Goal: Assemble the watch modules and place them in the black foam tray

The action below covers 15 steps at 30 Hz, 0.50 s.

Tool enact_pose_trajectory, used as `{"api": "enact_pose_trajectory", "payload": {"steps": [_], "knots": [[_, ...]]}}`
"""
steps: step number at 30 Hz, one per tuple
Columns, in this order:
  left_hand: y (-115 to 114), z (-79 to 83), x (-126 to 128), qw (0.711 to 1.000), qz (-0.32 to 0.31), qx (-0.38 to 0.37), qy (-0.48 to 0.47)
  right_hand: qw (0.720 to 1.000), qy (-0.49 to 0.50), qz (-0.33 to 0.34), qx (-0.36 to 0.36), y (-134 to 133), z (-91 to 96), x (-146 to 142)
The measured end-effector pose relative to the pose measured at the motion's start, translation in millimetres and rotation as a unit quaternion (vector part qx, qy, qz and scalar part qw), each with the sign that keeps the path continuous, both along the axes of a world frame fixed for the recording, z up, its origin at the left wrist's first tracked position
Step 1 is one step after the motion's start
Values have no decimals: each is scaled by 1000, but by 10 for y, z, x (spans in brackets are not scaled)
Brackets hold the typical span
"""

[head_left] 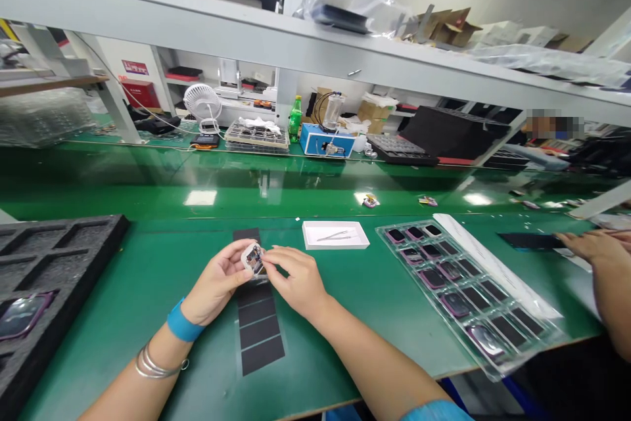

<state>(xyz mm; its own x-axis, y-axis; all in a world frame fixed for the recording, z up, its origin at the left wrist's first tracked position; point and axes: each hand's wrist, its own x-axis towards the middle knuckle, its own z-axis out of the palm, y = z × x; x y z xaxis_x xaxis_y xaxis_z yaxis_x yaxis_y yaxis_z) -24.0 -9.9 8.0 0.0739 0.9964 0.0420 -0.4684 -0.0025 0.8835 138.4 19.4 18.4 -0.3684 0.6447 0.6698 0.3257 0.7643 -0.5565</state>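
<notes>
I pinch the little watch part with the fingers of my left hand and right hand just above the table, and it could slip and drop if my grip gets loose

Both hands pinch a small square part.

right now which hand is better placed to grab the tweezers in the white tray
Probably the right hand: the white tray with tweezers lies just beyond it, while the left hand cradles the small device.
</notes>
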Motion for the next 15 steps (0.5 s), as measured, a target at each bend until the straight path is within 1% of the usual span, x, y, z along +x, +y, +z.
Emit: {"api": "enact_pose_trajectory", "payload": {"steps": [2,5,8,13,15], "knots": [[-2,-3,5,1000,4,-1,-1,1000,8,-2,-13,-4,0,-11],[-5,-7,6,1000,7,-5,-2,997,41,-8,-68,-15,16,-21],[-8,-1,0,1000,10,-12,-16,992,70,7,-107,-30,36,-26],[-12,23,-14,999,7,-24,-39,991,66,48,-105,-37,56,-10],[-13,29,-13,999,4,-24,-44,990,66,44,-114,-33,63,1]]}}
